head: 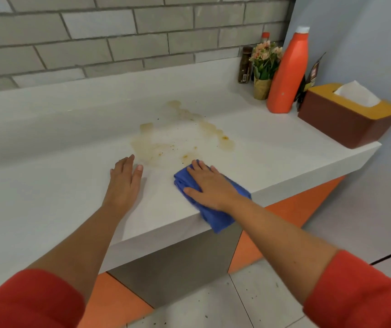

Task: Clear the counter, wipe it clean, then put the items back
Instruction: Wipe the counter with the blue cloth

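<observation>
Cloth [215, 218]: blue, soft, bunched into loose folds. One end is hanging over the front edge of the table [47, 185].

Table: a pale, smooth slab. Yellowish-brown stains [151, 147] with dark specks are spreading across its middle, just beyond my fingertips.

Edges: the front edge is running diagonally under my right wrist. A raised ledge is running along the back, below the grey brick wall, and the right end of the slab is stopping just past the tissue box [341, 117].

Open room: the whole left stretch is lying bare. The far right corner is holding a crowd of things, all well apart from my hands — orange bottle [288, 74], flower pot [264, 67], brown spice jar [245, 65], dark packet [312, 72] and the tissue box with a white sheet sticking up.

Right hand [209, 185]: I am pressing it flat on top of the cloth with the fingers straight and spread, gripping nothing. The cloth is showing to the left of my fingers and behind my wrist.

Left hand [124, 181]: I am resting it flat on the bare table with the fingers straight — just left of the stains, with a gap between it and the cloth.
</observation>
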Tool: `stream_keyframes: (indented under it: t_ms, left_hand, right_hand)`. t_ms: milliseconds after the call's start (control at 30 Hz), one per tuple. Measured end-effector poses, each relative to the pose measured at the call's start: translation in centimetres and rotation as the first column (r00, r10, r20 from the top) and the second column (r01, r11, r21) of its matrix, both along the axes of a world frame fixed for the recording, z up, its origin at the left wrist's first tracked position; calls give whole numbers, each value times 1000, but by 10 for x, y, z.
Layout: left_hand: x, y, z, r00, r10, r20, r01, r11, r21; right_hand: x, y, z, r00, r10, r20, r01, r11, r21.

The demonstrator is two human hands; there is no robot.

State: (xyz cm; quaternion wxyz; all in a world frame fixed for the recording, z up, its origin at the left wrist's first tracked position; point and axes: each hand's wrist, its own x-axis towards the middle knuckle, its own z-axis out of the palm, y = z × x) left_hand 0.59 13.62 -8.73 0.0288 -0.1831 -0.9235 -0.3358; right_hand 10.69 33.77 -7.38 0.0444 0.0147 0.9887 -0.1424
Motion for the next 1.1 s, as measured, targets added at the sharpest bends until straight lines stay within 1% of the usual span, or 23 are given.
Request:
stream_keyframes:
  t_ms: [33, 67, 133, 167, 233, 300, 333, 367, 433, 533, 600, 667, 700, 733, 833, 900, 933, 967, 1000, 1100]
  left_hand:
    - [1, 0, 0, 1000, 0, 0, 0, 1000, 4]
    - [1, 0, 0, 1000, -1, 1, 1, 1000, 8]
    - [1, 1, 0, 1000, -2, 6, 2, 1000, 21]
    - [1, 2, 0, 1000, -3, 8, 3, 1000, 25]
    - [0, 3, -1, 1000, -13, 5, 13, 1000, 24]
    - [-1, 3, -3, 1000, -29, 0, 29, 1000, 12]
    - [-1, 3, -3, 999, -35, -1, 35, 999, 2]
    - [-2, 3, -4, 999, -39, -1, 39, 999, -5]
    - [-2, 2, -4, 999, -41, 3, 41, 999, -16]
    - [-4, 2, -3, 1000, -26, 13, 26, 999, -29]
    - [-3, 2, -2, 1000, -17, 23, 17, 1000, -19]
    - [-2, 1, -2, 1000, -13, 22, 13, 1000, -2]
    - [-1, 1, -1, 1000, -12, 22, 12, 1000, 6]
    - [0, 1, -1, 1000, -12, 26, 12, 1000, 13]
    - [0, 1, -1, 999, -20, 34, 19, 999, 30]
    - [0, 2, -1, 999, -34, 27, 33, 999, 19]
    - [-1, 1, -2, 999, -41, 27, 41, 999, 9]
    - [-1, 2, -2, 999, -45, 27, 45, 999, 0]
    - [-2, 2, -2, 999, -43, 28, 43, 999, -3]
    - [-2, 3, -1, 999, -16, 39, 15, 999, 30]
  right_hand:
    - [7, 18, 2, 999, 35, -1, -35, 998, -54]
    - [11, 38, 3, 1000, 18, -2, -18, 997, -78]
    - [11, 76, 2, 990, -139, 0, 139, 990, -36]
    - [7, 89, -1, 970, -243, -10, 243, 970, 29]
    - [-8, 92, -6, 895, -442, -53, 444, 878, 181]
    - [-24, 72, -6, 800, -599, -34, 593, 781, 197]
    - [-31, 55, -4, 776, -631, -10, 622, 762, 182]
    - [-37, 38, -5, 779, -627, -5, 618, 767, 174]
    - [-46, -1, -9, 833, -553, -24, 547, 815, 190]
    - [-48, -47, -11, 943, -332, -39, 333, 928, 163]
    - [-36, -53, -9, 991, -130, -30, 131, 990, 58]
    - [-18, -35, -2, 999, 21, -29, -23, 998, -64]
    - [-10, -21, -1, 998, 45, -38, -48, 995, -90]
    - [-5, -6, -1, 999, 25, -47, -29, 996, -90]
    - [-10, 35, -3, 977, -205, -59, 204, 979, -25]
    - [-26, 32, -5, 941, -328, -85, 333, 941, 55]
    - [-35, 20, -5, 931, -354, -93, 362, 928, 87]
    - [-42, 2, -5, 931, -353, -90, 362, 927, 102]
    - [-48, -17, -7, 944, -317, -88, 325, 940, 100]
    - [-48, -64, -11, 995, -71, -75, 75, 996, 54]
